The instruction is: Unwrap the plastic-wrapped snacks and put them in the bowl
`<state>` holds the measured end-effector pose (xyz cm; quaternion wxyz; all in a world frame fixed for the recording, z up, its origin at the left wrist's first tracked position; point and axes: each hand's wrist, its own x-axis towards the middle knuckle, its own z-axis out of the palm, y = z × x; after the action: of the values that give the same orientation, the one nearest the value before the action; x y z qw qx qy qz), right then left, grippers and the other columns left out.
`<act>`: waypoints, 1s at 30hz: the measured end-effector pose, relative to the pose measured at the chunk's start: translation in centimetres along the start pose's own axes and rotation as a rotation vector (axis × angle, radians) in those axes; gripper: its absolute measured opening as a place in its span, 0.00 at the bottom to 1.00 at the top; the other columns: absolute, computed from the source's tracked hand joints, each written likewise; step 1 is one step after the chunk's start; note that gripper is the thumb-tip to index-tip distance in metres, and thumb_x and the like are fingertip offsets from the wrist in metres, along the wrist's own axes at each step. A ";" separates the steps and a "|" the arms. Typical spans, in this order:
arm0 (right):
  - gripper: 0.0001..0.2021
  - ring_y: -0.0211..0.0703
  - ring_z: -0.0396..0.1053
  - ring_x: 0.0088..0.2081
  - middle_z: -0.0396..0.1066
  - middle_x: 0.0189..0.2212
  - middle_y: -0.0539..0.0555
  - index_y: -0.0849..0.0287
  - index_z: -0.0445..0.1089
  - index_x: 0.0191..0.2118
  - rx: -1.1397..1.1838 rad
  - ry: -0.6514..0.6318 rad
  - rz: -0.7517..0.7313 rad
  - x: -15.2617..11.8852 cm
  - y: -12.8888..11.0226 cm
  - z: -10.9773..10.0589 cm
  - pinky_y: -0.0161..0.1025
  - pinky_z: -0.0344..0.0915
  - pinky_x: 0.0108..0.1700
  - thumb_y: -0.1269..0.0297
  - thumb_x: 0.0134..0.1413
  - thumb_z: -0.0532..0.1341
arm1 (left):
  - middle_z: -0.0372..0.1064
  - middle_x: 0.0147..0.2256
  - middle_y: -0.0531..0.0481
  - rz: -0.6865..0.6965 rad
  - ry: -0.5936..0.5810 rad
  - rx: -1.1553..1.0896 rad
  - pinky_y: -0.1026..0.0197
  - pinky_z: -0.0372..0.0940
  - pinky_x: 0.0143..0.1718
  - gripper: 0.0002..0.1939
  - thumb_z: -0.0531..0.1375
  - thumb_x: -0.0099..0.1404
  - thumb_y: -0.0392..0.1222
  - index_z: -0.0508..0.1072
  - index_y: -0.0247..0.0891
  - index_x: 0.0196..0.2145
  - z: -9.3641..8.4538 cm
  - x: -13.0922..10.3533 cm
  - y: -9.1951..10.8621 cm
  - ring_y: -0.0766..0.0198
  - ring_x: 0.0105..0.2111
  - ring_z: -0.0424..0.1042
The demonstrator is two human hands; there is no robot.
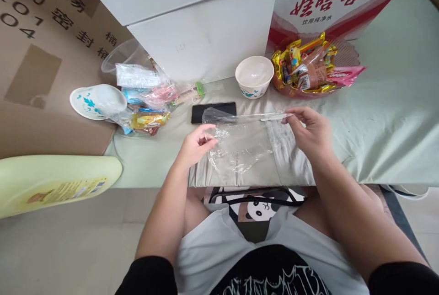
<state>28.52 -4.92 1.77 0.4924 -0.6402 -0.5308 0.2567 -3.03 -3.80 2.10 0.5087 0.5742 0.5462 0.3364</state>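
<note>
The middle of the view is taken up by a table [394, 116] covered with a pale green cloth. Its left end is bounded by a brown cardboard box [51, 135] printed with black characters, and its far side by a white box [206, 34] and a white-and-red box [329, 2] marked with red characters. At the lower left, a pale yellow jug [58, 176] is seen lying sideways near the table's edge.

On the right, in front of the white-and-red box, a basket [348, 52] is filled with wrapped snacks [313, 68], mostly yellow. Beside the cardboard box, a heap of packets [147, 93] is spread.

Near the table's front edge, a clear bag [240, 144] is stretched between the two hands. Its upper right corner is pinched between thumb and fingers of the right hand [310, 132]. The left hand [197, 146] is placed at the bag's left edge, fingers curled and thumb close to them; whether the film is gripped there or merely touched cannot be told.

An upright bowl [252, 91] is set just left of the basket, and a tipped bowl [80, 103] is found beside the packets. Behind the bag, a black phone [199, 114] is laid flat, partly overlapped by the film.
</note>
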 end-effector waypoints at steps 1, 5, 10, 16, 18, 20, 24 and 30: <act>0.07 0.47 0.77 0.35 0.78 0.29 0.51 0.54 0.77 0.38 0.013 -0.011 0.003 0.0 0.1 -0.1 0.48 0.72 0.47 0.61 0.55 0.62 | 0.71 0.27 0.54 0.028 0.057 -0.013 0.65 0.65 0.31 0.20 0.71 0.53 0.44 0.78 0.39 0.44 -0.1 0.0 0.1 0.68 0.26 0.69; 0.16 0.47 0.77 0.39 0.79 0.37 0.53 0.53 0.77 0.47 0.065 -0.085 -0.032 0.4 0.7 -0.6 0.50 0.72 0.49 0.59 0.52 0.66 | 0.67 0.27 0.55 0.137 0.158 -0.011 0.65 0.64 0.31 0.21 0.73 0.47 0.41 0.81 0.39 0.41 -0.7 0.1 0.4 0.68 0.28 0.67; 0.07 0.53 0.73 0.42 0.72 0.36 0.56 0.50 0.81 0.35 -0.134 -0.006 -0.174 0.5 0.5 -0.8 0.54 0.71 0.49 0.57 0.54 0.66 | 0.65 0.26 0.53 0.268 0.317 0.253 0.63 0.62 0.30 0.07 0.68 0.56 0.42 0.84 0.42 0.34 -1.3 0.3 0.3 0.67 0.26 0.62; 0.19 0.57 0.76 0.43 0.76 0.29 0.56 0.51 0.72 0.22 0.084 -0.139 -0.183 -0.5 -1.7 -2.4 0.62 0.68 0.54 0.44 0.54 0.66 | 0.71 0.41 0.46 0.357 0.398 -0.003 0.57 0.70 0.43 0.14 0.71 0.51 0.51 0.75 0.41 0.21 -1.7 0.0 1.3 0.56 0.45 0.73; 0.24 0.48 0.72 0.23 0.69 0.15 0.51 0.52 0.71 0.21 0.339 -0.469 0.037 -0.6 -1.7 -3.5 0.56 0.74 0.41 0.36 0.51 0.65 | 0.74 0.35 0.47 0.280 0.317 -0.235 0.59 0.70 0.35 0.18 0.70 0.53 0.56 0.71 0.40 0.22 -1.5 0.0 1.8 0.59 0.37 0.76; 0.31 0.44 0.65 0.14 0.62 0.09 0.48 0.53 0.72 0.21 0.534 -0.826 0.246 -0.3 -1.2 -4.2 0.51 0.73 0.30 0.26 0.41 0.64 | 0.71 0.24 0.51 0.111 0.213 -0.363 0.64 0.61 0.20 0.20 0.69 0.55 0.58 0.69 0.40 0.24 -1.2 0.1 2.2 0.65 0.20 0.69; 0.30 0.43 0.72 0.21 0.70 0.16 0.48 0.53 0.74 0.26 0.667 -0.747 0.350 0.4 -0.3 -2.7 0.47 0.74 0.33 0.28 0.37 0.67 | 0.65 0.16 0.56 -0.152 -0.089 -0.288 0.67 0.45 0.12 0.17 0.67 0.59 0.55 0.69 0.40 0.28 0.2 0.7 2.5 0.71 0.11 0.56; 0.24 0.42 0.78 0.37 0.80 0.42 0.57 0.56 0.73 0.49 0.541 -1.159 0.325 -2.5 -1.5 2.4 0.41 0.76 0.38 0.50 0.48 0.72 | 0.62 0.18 0.55 -0.170 -0.327 -0.169 0.65 0.54 0.16 0.13 0.66 0.62 0.48 0.70 0.39 0.28 3.4 1.5 2.7 0.69 0.15 0.61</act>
<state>25.07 -6.46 1.67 0.2254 -0.3239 -0.5232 0.7554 1.22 -2.80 3.56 0.6634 0.5284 0.4728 0.2393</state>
